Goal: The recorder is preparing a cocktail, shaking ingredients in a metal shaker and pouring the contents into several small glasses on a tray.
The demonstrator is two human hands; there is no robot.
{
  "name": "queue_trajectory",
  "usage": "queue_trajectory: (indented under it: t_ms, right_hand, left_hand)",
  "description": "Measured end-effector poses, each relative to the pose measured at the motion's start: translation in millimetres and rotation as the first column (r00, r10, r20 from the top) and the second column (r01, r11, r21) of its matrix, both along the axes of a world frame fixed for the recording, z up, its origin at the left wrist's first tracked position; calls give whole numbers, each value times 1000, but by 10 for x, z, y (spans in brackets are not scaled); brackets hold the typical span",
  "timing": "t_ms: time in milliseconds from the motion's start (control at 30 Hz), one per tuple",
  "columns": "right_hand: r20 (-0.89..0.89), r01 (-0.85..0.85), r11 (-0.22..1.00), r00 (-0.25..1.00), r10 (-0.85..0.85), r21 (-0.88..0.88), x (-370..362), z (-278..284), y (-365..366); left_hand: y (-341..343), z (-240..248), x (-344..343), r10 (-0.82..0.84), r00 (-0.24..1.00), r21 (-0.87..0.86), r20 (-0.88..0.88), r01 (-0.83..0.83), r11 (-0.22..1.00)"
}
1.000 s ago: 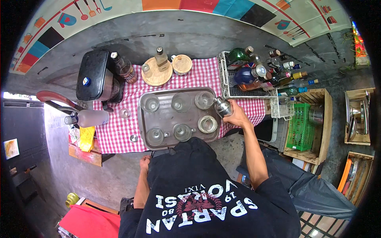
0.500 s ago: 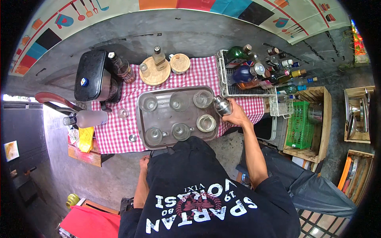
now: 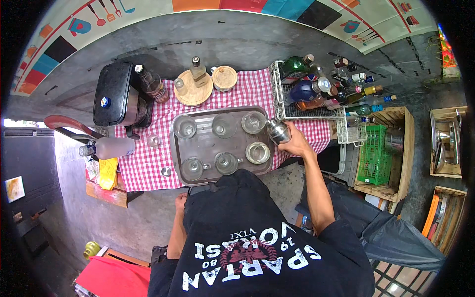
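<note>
A red-and-white checked cloth [image 3: 148, 163] covers the grey desk [image 3: 99, 218]. The tray [image 3: 174, 163] is dull silver, its glasses [image 3: 185, 126] clear. The shaker [image 3: 278, 131] is shiny silver. The crate [image 3: 374, 161] is green, the machine [image 3: 113, 93] black, and the boards [image 3: 194, 91] pale wood.

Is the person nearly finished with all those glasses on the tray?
Six glasses stand in two rows on the metal tray; how full each one is cannot be told. In hand: the right hand holds a shiny metal shaker tilted toward the far right glass at the tray's corner. The left hand rests low by the table edge. If this is the first glass, five are left.
</note>
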State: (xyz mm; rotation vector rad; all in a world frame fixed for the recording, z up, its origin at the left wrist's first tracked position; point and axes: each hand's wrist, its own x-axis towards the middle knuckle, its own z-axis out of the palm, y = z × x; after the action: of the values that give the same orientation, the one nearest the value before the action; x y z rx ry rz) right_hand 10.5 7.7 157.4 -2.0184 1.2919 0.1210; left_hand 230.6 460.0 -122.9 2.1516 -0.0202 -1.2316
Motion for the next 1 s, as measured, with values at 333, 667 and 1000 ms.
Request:
queue_trajectory:
  t_ms: [333, 667, 1000]
  right_hand:
    - [30, 20, 999, 999, -21, 32, 42, 10, 4]
    - [50, 59, 994, 997, -63, 90, 86, 118, 37]
    - [4, 34, 999, 999, -34, 31, 16, 1, -3]
  left_hand:
    - [141, -214, -17, 22, 1000, -77, 4, -21, 997]
    - [249, -419, -32, 42, 999, -134, 0, -41, 990]
    - [149, -319, -23, 41, 999, -69, 1, -41, 997]
